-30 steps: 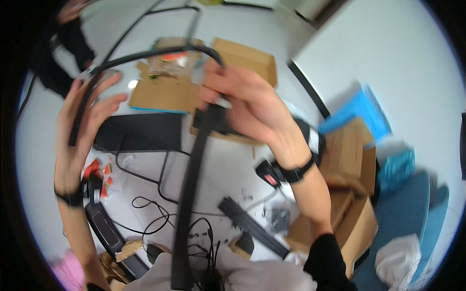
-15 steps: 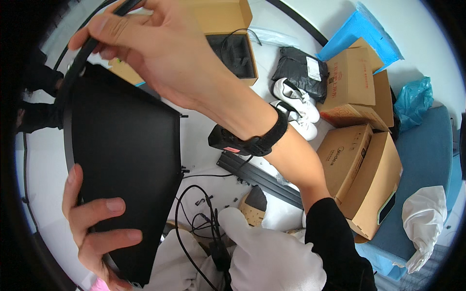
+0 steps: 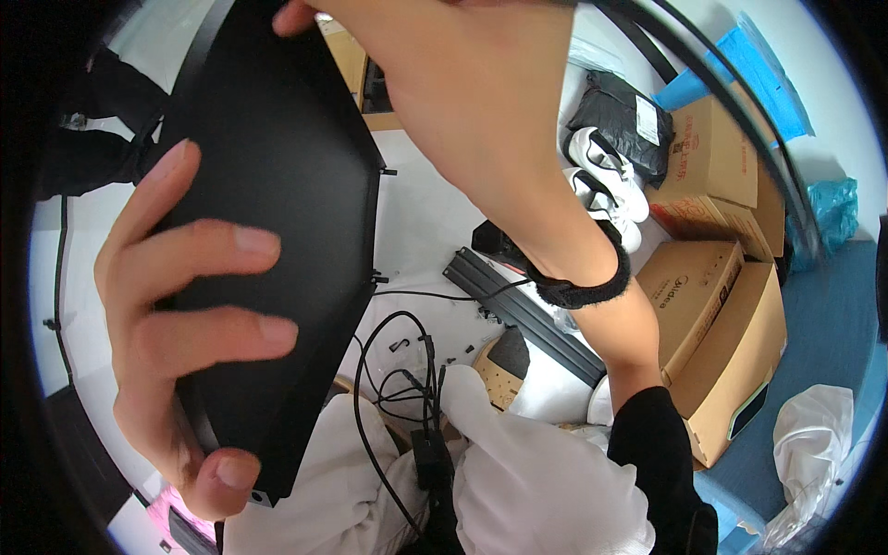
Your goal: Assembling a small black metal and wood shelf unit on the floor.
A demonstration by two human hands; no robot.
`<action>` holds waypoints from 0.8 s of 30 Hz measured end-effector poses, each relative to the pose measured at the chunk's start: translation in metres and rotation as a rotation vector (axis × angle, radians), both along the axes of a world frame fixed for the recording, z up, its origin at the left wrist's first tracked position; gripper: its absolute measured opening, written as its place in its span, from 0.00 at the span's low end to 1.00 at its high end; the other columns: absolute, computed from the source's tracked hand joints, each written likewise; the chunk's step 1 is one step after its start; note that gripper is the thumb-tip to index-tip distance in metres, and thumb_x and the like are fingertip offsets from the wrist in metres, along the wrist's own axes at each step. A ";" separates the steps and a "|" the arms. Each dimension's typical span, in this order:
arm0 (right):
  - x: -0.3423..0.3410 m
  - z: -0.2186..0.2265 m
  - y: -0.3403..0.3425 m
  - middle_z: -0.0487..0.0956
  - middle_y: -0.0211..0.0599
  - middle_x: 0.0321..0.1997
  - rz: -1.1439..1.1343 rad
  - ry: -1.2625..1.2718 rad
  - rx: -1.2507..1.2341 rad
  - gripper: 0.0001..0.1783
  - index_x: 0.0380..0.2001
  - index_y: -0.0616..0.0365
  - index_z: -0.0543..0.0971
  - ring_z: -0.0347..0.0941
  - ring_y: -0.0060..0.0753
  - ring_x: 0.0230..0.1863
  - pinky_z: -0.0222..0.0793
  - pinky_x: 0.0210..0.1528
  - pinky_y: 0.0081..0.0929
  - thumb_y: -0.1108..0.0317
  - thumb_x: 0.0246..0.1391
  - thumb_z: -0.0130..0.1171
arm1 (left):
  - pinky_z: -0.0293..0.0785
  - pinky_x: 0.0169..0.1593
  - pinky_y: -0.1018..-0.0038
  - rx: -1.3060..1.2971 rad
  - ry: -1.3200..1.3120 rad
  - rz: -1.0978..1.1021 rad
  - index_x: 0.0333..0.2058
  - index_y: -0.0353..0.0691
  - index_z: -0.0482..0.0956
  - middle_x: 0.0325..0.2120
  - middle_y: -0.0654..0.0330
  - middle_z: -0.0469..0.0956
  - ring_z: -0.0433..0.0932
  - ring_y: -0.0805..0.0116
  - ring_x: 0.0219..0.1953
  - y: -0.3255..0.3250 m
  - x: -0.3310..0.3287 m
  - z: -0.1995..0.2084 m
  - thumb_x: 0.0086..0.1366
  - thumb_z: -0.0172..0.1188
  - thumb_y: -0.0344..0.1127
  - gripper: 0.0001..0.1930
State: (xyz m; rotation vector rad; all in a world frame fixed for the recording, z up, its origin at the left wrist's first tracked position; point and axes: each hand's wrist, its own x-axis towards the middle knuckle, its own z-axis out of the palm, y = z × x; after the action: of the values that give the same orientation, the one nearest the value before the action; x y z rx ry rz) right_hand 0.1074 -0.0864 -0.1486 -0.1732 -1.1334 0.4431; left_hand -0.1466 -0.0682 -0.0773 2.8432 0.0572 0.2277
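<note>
A large flat black panel (image 3: 287,203) with small dark pegs along its right edge stands tilted on the left. My left hand (image 3: 185,287) is closed on its left side, with the fingers over the face and the thumb at the lower corner. My right hand (image 3: 472,102) reaches across to the top of the view. One fingertip shows beside the panel's upper part; the other fingers are cut off by the upper edge. A long black strip (image 3: 731,102) runs from this hand, curving down to the right. A black band with a small box sits on the right wrist.
Black cables (image 3: 425,370) with an adapter (image 3: 431,458) lie between my knees. Dark grey bars (image 3: 523,314), white shoes (image 3: 606,176), a black parcel (image 3: 620,120) and cardboard boxes (image 3: 684,291) are to the right. Farther right is a blue seat (image 3: 837,314) with a white cloth.
My right hand has moved up and right, and the black strip has swung from the panel's left edge to the upper right. The panel has shifted slightly up and right with my left hand.
</note>
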 end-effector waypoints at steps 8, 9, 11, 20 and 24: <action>-0.024 0.018 -0.007 0.80 0.36 0.31 -0.651 -0.411 -0.009 0.08 0.31 0.61 0.77 0.74 0.21 0.30 0.69 0.35 0.17 0.74 0.52 0.68 | 0.62 0.65 0.59 0.330 0.018 0.345 0.61 0.39 0.66 0.57 0.50 0.70 0.66 0.58 0.62 0.040 0.004 0.031 0.66 0.55 0.42 0.26; -0.024 0.020 -0.007 0.79 0.35 0.30 -0.729 -0.455 -0.006 0.08 0.30 0.60 0.77 0.74 0.21 0.29 0.68 0.33 0.17 0.73 0.51 0.68 | 0.62 0.65 0.61 0.231 -0.031 0.618 0.62 0.38 0.64 0.59 0.50 0.68 0.65 0.59 0.63 0.034 0.017 0.025 0.65 0.57 0.38 0.28; -0.013 0.041 -0.030 0.78 0.34 0.28 -0.937 -0.613 -0.028 0.08 0.28 0.59 0.78 0.73 0.22 0.26 0.67 0.30 0.18 0.73 0.49 0.70 | 0.63 0.66 0.63 0.047 -0.139 0.732 0.66 0.38 0.61 0.62 0.51 0.66 0.62 0.61 0.67 0.019 0.056 0.028 0.64 0.59 0.31 0.32; -0.014 0.053 -0.037 0.74 0.32 0.20 -1.112 -0.795 -0.123 0.04 0.25 0.61 0.83 0.68 0.20 0.18 0.58 0.19 0.19 0.75 0.48 0.71 | 0.65 0.63 0.68 -0.396 -0.321 0.116 0.66 0.37 0.57 0.58 0.55 0.65 0.67 0.65 0.61 0.028 0.076 0.016 0.53 0.58 0.19 0.40; -0.016 0.067 -0.037 0.67 0.33 0.18 -1.115 -0.817 -0.190 0.08 0.20 0.62 0.78 0.64 0.28 0.15 0.59 0.16 0.25 0.74 0.44 0.68 | 0.66 0.59 0.73 -0.993 -0.466 0.086 0.66 0.38 0.54 0.53 0.58 0.66 0.68 0.70 0.55 0.024 0.091 -0.014 0.54 0.58 0.20 0.40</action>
State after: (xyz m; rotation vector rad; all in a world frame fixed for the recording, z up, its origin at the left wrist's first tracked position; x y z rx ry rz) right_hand 0.0910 -0.1236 -0.0812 -1.1598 -1.5667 -0.5836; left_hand -0.0557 -0.0440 -0.0918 1.7566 0.1459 0.6571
